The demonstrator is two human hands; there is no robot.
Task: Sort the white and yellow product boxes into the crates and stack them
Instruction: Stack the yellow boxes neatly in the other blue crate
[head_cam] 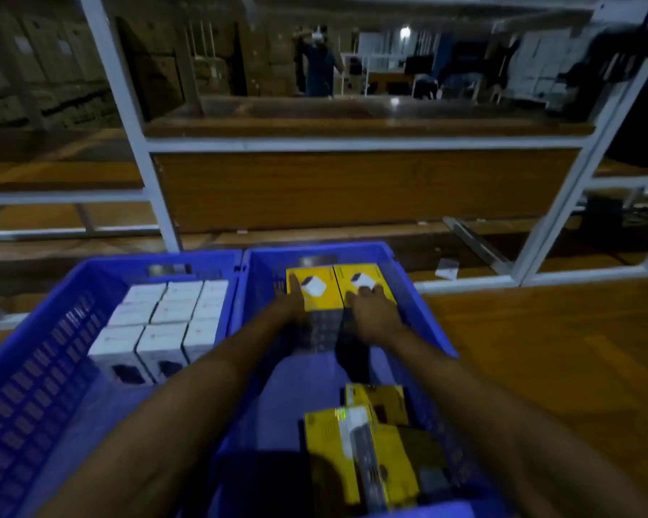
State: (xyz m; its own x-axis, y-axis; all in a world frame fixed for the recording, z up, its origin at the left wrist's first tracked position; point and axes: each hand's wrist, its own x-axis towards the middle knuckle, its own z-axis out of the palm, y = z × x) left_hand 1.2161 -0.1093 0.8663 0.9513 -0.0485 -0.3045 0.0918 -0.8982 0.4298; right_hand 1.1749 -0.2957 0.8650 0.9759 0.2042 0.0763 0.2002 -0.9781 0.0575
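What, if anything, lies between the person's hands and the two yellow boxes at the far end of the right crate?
Nothing visible. The left hand and right hand already rest on the two yellow boxes in the right crate.

Bare floor mid right crate (pixel 401 267), between far yellow boxes (pixel 339 289) and near pile (pixel 367 443).

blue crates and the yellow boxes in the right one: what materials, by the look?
Blue crates: likely moulded plastic, slightly glossy; uniform colour, perforated lattice walls, thick rolled rims.

Yellow boxes: probably printed cardboard cartons with a smooth, faintly shiny finish; sharp folded edges, product picture printed on top. The blur leaves any film wrap undecided.
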